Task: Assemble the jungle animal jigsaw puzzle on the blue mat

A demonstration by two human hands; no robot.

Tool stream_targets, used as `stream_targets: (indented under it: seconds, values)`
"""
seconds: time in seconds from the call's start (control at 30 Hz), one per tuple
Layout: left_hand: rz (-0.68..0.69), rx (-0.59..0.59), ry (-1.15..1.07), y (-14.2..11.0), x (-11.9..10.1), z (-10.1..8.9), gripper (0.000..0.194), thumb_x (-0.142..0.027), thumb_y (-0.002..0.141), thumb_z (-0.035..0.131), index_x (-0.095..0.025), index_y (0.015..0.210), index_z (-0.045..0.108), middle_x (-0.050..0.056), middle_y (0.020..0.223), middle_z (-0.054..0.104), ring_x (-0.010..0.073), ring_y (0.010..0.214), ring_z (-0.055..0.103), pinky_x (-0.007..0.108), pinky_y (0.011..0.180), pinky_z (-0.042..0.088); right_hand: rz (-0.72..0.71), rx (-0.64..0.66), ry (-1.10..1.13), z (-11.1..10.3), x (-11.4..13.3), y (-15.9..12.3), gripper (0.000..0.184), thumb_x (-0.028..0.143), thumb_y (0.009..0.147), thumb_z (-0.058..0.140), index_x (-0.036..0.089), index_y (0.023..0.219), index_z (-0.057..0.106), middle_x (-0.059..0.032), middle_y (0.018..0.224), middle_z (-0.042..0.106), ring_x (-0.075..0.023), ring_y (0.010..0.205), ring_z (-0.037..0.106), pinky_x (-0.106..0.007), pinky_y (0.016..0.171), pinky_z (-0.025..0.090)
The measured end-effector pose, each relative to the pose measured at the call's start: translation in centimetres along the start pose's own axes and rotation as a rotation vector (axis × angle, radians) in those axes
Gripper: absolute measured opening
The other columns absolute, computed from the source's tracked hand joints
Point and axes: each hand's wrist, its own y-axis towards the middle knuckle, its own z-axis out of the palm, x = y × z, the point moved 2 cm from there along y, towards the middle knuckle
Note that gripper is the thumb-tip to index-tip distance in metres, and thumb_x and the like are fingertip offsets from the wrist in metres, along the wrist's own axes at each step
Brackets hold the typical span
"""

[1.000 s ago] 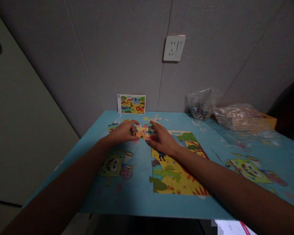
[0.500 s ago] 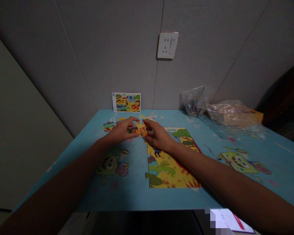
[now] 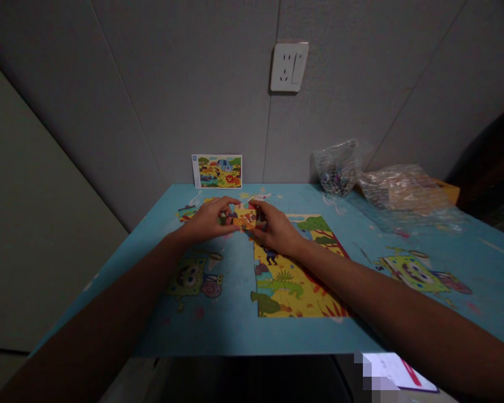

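Observation:
Between my two hands, a small yellow and orange jigsaw puzzle piece is held a little above the table. My left hand is closed on its left side, thumb below and fingers above. On the other side my right hand pinches its right edge. Beneath my right wrist and forearm lies a partly joined jigsaw puzzle with a crocodile, trees and yellow ground; the forearm hides some of it. A few loose puzzle pieces lie behind my left hand.
A picture card of an animal scene leans against the wall. Clear plastic bags and a wrapped yellow box sit at the back right. A blue cartoon-printed cloth covers the table. A wall socket is above.
The puzzle piece stays in both hands and shows slightly more of its face, as my right hand has shifted a little to the right. The view has tilted down slightly.

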Motion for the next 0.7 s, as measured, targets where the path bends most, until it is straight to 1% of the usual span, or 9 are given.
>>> stream_targets:
  seconds: [0.1,0.23,0.37,0.5,0.57,0.7]
  values:
    - [0.017,0.025,0.009,-0.1,0.1,-0.1,0.058,-0.042,0.075,0.076,-0.02,0.126,0.059,-0.001,0.081,0.064,0.0216,0.087,0.062,0.035,0.084,0.045,0.009,0.01,-0.049,-0.2,0.2,0.0,0.063,0.023,0.077,0.07,0.015,0.137,0.052,-0.017,0.13,0.063,-0.0294,0.114,0.061,-0.046,0.097,0.05]
    - [0.05,0.044,0.045,-0.2,0.3,-0.2,0.056,-0.044,0.071,0.079,-0.021,0.12,0.064,0.002,0.087,0.063,0.0247,0.096,0.059,0.037,0.089,0.046,0.022,0.053,-0.124,-0.6,1.0,0.0,0.057,0.027,0.073,0.076,0.016,0.127,0.061,-0.0152,0.118,0.066,-0.0304,0.109,0.061,-0.046,0.094,0.048]
    - [0.074,0.146,0.083,-0.1,0.7,0.1,0.054,-0.049,0.065,0.084,-0.022,0.109,0.069,0.004,0.093,0.064,0.0281,0.107,0.053,0.039,0.094,0.045,0.022,0.135,-0.201,-0.7,1.9,-0.2,0.052,0.035,0.069,0.084,0.015,0.115,0.068,-0.012,0.108,0.063,-0.0297,0.106,0.058,-0.046,0.094,0.047]
    - [0.15,0.2,0.12,-0.1,1.1,0.6,0.049,-0.054,0.063,0.086,-0.024,0.099,0.072,0.006,0.111,0.063,0.0303,0.118,0.047,0.044,0.106,0.038,0.049,0.217,-0.252,-0.7,2.1,-0.3,0.055,0.043,0.068,0.086,0.015,0.113,0.071,-0.0126,0.107,0.06,-0.0311,0.107,0.055,-0.046,0.093,0.046]
    - [0.165,0.218,0.122,-0.2,1.2,0.7,0.048,-0.054,0.064,0.086,-0.024,0.099,0.072,0.007,0.117,0.062,0.0306,0.12,0.047,0.045,0.108,0.036,0.054,0.247,-0.269,-0.6,1.9,-0.4,0.054,0.046,0.069,0.085,0.015,0.111,0.072,-0.013,0.108,0.059,-0.032,0.108,0.055,-0.047,0.094,0.046]
    - [0.157,0.239,0.112,-0.4,1.3,0.8,0.046,-0.05,0.066,0.087,-0.024,0.1,0.072,0.009,0.121,0.062,0.0307,0.12,0.048,0.045,0.107,0.036,0.052,0.269,-0.28,-0.4,1.2,-0.6,0.056,0.052,0.07,0.084,0.018,0.113,0.073,-0.0128,0.113,0.058,-0.0326,0.111,0.053,-0.049,0.097,0.044]
